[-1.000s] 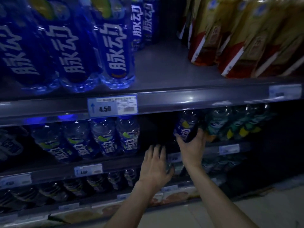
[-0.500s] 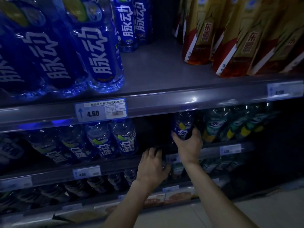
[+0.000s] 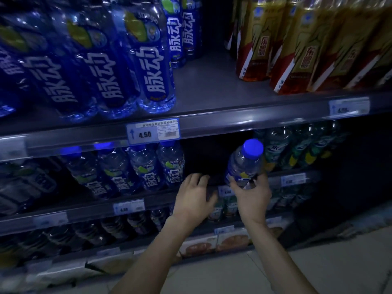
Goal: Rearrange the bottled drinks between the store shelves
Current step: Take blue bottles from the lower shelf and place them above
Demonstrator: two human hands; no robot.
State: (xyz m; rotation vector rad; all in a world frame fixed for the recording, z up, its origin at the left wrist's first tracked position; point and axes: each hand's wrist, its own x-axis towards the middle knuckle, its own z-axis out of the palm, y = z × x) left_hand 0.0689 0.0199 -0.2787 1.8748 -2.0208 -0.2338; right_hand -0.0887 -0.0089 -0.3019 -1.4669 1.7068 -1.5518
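Observation:
My right hand point(image 3: 251, 198) grips a clear bottle with a blue cap and blue label point(image 3: 244, 164), held upright just in front of the second shelf's edge point(image 3: 244, 188). My left hand point(image 3: 194, 199) rests with fingers spread on that same shelf edge, beside a dark gap point(image 3: 203, 158) in the row. Blue-labelled bottles of the same kind point(image 3: 148, 172) stand to the left of the gap. Larger blue bottles point(image 3: 152, 66) fill the left of the upper shelf point(image 3: 212, 88).
Yellow and red bottles point(image 3: 297, 49) stand on the upper shelf's right. Green-labelled bottles point(image 3: 297, 151) sit right of the held bottle. A 4.50 price tag point(image 3: 152, 132) hangs on the upper rail. Lower shelves hold dark bottles point(image 3: 118, 228) and flat packs point(image 3: 214, 242). Pale floor point(image 3: 318, 272) lies below.
My right hand has drawn the bottle out from under the upper shelf, so its blue cap now shows. My left hand stays on the shelf edge. The view has moved closer.

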